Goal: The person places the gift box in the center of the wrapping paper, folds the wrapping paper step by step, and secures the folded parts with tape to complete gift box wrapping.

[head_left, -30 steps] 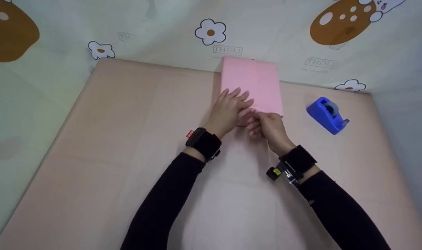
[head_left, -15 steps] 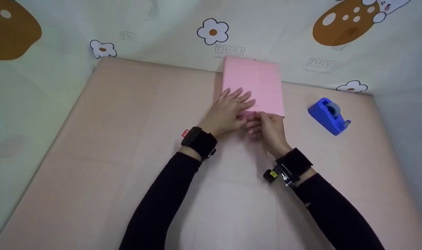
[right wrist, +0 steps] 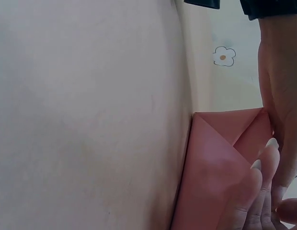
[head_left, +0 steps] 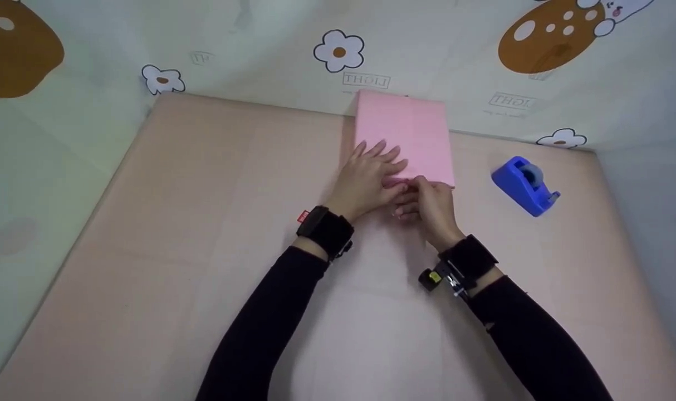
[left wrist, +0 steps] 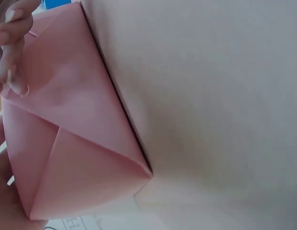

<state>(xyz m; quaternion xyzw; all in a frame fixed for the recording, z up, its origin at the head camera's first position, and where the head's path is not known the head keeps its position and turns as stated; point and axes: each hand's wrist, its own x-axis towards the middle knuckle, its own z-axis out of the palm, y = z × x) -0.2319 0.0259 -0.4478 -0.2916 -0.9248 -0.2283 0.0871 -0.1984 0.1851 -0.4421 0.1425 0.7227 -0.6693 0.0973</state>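
A box wrapped in pink paper (head_left: 416, 131) lies at the back of the table. My left hand (head_left: 360, 181) rests on its near left part with the fingers spread over the top and the thumb down at the near side. Close beside that thumb, my right hand (head_left: 439, 209) pinches the paper at the near upper edge, its other fingers curled. Both wrist views show the near end of the box (left wrist: 91, 170) folded into slanting flaps. Over that folded end (right wrist: 206, 167), fingers hide the upper edge in the right wrist view.
A blue tape dispenser (head_left: 513, 181) with a roll in it stands right of the box. Behind the table (head_left: 204, 223) hangs a pale sheet (head_left: 260, 50) printed with flowers, which the box's far end overlaps in the head view.
My left thumb has come down from the top edge to the near side. My right hand has shifted only slightly at the same edge. The box stays in place.
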